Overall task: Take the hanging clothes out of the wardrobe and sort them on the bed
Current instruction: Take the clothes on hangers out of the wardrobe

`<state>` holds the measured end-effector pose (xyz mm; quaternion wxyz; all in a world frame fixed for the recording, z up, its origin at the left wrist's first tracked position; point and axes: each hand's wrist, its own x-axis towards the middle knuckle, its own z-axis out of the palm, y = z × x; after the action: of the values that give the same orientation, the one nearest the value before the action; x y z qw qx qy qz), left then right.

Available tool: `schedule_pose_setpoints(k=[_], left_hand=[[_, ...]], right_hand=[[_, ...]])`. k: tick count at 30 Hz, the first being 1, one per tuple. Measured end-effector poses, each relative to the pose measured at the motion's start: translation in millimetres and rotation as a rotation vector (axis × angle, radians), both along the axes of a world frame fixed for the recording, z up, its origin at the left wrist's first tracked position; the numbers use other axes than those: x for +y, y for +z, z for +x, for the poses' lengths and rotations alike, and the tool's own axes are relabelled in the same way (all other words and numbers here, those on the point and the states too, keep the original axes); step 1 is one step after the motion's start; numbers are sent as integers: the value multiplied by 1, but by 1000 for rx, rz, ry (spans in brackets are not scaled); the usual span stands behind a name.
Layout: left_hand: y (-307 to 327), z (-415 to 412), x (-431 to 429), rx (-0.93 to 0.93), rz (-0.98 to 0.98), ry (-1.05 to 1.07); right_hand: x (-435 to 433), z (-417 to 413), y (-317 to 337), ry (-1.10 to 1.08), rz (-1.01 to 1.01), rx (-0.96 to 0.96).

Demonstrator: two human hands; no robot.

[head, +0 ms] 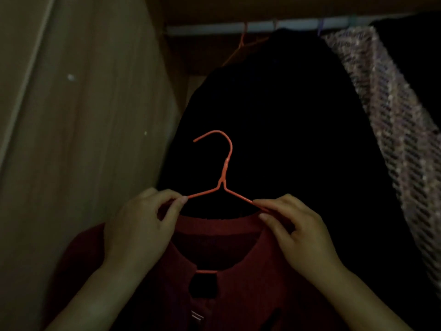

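A dark red garment hangs on an orange wire hanger, held off the rail in front of me. My left hand pinches the hanger's left shoulder and the garment's collar. My right hand pinches the hanger's right shoulder at the collar. The hook points up and left, free of the rail. Behind it a black garment hangs on another orange hanger from the white rail.
A pink-and-white knitted garment hangs to the right, with another dark garment at the far right. The wardrobe's wooden side wall fills the left. The scene is dim.
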<state>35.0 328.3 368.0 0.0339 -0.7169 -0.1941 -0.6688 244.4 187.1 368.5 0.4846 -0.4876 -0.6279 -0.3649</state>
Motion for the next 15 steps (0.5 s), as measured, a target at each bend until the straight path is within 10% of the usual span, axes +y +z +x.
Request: schedule_pose_setpoints(k=[15], left_hand=[[-159, -84, -147, 165, -244, -248]], right_hand=[[-159, -110, -155, -53, -88, 272]])
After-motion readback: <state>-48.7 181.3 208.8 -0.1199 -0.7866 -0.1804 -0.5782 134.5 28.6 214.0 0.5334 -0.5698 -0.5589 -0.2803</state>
